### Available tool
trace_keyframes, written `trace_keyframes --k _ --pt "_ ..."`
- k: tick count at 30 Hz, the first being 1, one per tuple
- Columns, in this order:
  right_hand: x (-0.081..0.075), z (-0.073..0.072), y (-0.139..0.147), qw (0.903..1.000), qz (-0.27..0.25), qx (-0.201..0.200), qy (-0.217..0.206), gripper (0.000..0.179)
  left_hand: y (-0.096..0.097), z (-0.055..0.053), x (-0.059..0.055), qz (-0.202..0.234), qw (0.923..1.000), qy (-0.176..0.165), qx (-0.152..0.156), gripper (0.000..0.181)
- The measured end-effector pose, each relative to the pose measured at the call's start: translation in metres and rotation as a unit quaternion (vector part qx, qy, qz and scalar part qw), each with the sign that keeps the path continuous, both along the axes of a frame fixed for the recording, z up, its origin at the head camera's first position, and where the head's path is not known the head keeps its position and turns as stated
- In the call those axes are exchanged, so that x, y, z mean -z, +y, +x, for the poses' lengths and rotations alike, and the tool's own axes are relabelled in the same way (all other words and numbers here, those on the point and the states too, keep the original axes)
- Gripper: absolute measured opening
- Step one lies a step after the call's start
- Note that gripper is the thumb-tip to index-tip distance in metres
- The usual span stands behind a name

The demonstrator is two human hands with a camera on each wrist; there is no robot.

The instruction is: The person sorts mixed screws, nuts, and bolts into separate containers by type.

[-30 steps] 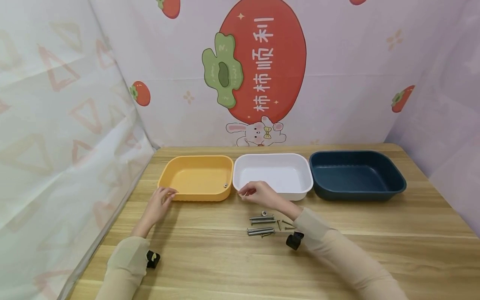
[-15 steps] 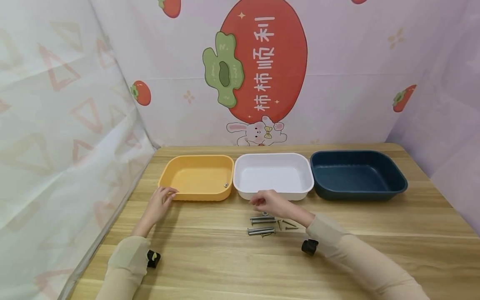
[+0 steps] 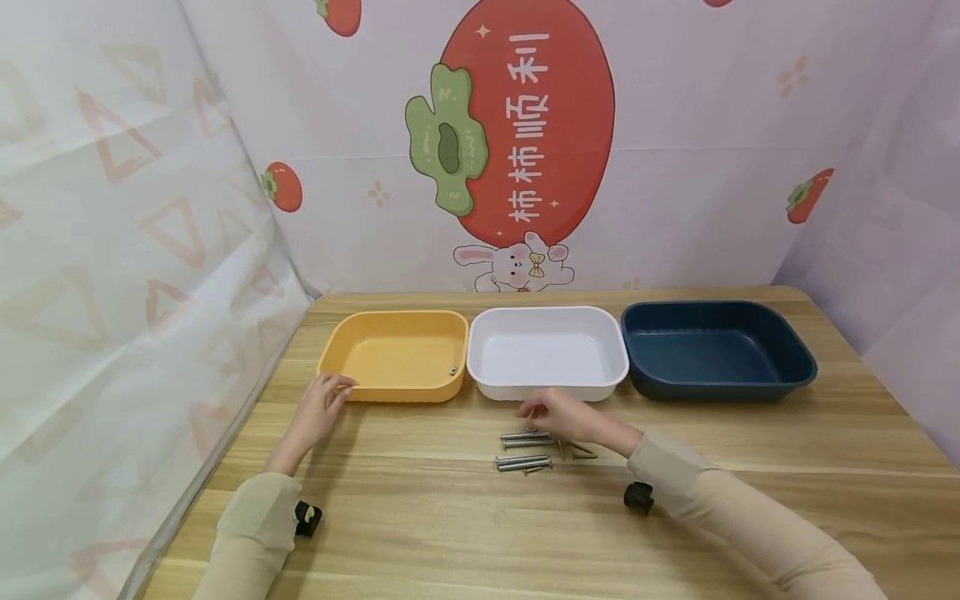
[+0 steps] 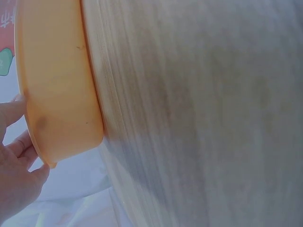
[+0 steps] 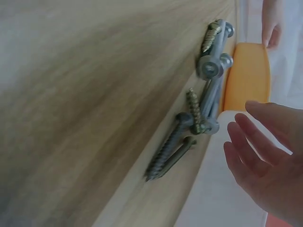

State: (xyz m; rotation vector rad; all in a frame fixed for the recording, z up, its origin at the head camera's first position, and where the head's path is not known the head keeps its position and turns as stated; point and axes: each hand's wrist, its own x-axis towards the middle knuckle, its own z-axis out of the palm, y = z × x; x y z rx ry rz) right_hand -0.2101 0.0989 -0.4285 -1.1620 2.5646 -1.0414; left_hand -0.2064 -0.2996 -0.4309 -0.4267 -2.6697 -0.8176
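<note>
My left hand (image 3: 315, 410) rests at the front left corner of the yellow bin (image 3: 397, 394), its fingertips touching the rim. In the left wrist view that hand (image 4: 19, 175) shows relaxed fingers along the rim. My right hand (image 3: 561, 415) hovers just in front of the white bin, over a nut (image 3: 531, 429) that its fingers partly hide. In the right wrist view the right hand (image 5: 270, 161) has loosely bent fingers and nothing visible between them. Several long bolts (image 3: 523, 463) and smaller screws (image 3: 582, 455) lie beside it; the hand covers some screws.
The white bin (image 3: 547, 393) stands between the yellow bin and the dark blue bin (image 3: 716, 390) at the table's back. One small nut (image 3: 452, 371) lies inside the yellow bin. A printed cloth (image 3: 337, 108) hangs behind the wooden table (image 3: 420, 517).
My right hand has moved from the white bin's front left corner to the right and toward me, down over the nut. The left hand has stayed on the yellow bin's rim.
</note>
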Motion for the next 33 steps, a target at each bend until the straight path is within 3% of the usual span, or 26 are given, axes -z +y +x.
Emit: trace_keyframes --k 15,33 --pt "0.011 -0.004 0.009 0.9999 0.005 -0.009 0.006 0.015 -0.001 0.0 -0.001 -0.001 0.9999 -0.012 0.0 0.011" --pt "0.019 -0.009 0.008 0.9998 0.005 -0.017 -0.012 0.016 0.001 0.001 -0.001 -0.005 1.0 0.004 -0.002 0.01"
